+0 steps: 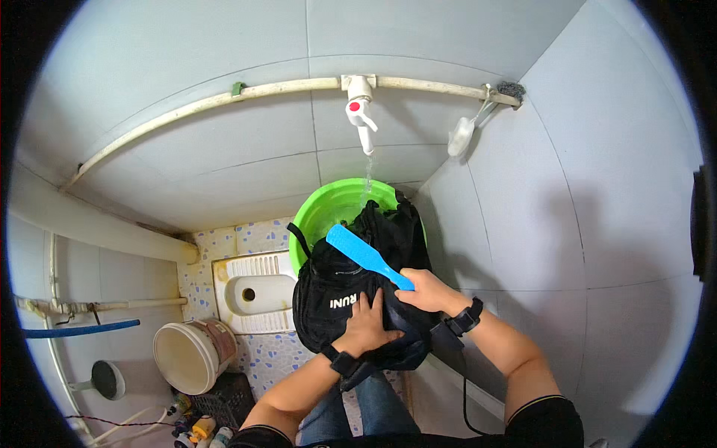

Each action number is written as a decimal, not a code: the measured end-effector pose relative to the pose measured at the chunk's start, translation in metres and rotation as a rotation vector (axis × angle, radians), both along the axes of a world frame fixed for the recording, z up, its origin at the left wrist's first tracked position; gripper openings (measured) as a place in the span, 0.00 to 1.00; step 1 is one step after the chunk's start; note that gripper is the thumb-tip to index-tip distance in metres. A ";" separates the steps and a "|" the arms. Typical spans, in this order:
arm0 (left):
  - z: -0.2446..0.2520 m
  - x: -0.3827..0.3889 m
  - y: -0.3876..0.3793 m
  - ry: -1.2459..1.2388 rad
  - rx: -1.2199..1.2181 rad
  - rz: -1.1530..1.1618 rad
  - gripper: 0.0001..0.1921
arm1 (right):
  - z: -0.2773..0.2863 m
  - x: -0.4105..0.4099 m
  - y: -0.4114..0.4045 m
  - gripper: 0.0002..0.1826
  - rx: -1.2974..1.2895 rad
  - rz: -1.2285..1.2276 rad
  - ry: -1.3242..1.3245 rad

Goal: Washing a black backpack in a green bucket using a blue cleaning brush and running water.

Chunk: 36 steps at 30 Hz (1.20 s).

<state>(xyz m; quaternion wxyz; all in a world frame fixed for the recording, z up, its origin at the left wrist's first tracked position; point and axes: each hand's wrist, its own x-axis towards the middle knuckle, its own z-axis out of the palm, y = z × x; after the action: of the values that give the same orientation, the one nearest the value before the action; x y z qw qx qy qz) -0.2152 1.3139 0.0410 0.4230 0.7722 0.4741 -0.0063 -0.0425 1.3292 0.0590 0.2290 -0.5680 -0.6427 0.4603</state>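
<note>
A black fabric backpack (336, 283) with white lettering lies over the near rim of a green plastic basin (313, 207). Spread flat, my left hand (367, 330) presses on the lower part of the bag beside the lettering. My right hand (425, 290) grips the handle of a blue scrubbing brush (358, 250), whose broad head reaches over the bag towards the upper left. The brush's underside is hidden. Water runs from a white plastic tap (359, 115) into the basin behind the bag.
A white squat toilet (255, 294) is set in the floor left of the basin. Farther left are a tilted bucket (187, 355), a black crate (227, 397) and several bottles (203, 428). A pale pipe (280, 87) crosses the wall, and a white brush-like item (460, 137) hangs from it.
</note>
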 end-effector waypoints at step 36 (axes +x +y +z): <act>-0.019 -0.072 0.014 -0.670 -0.063 0.735 0.23 | -0.089 0.021 0.136 0.11 -0.182 0.148 -0.683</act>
<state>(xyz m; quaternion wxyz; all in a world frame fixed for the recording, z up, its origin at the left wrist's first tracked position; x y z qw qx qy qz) -0.2868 1.3279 0.0220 0.5495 0.5004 0.5524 0.3775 -0.0218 1.4652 -0.0302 -0.0843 -0.6590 -0.6780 0.3145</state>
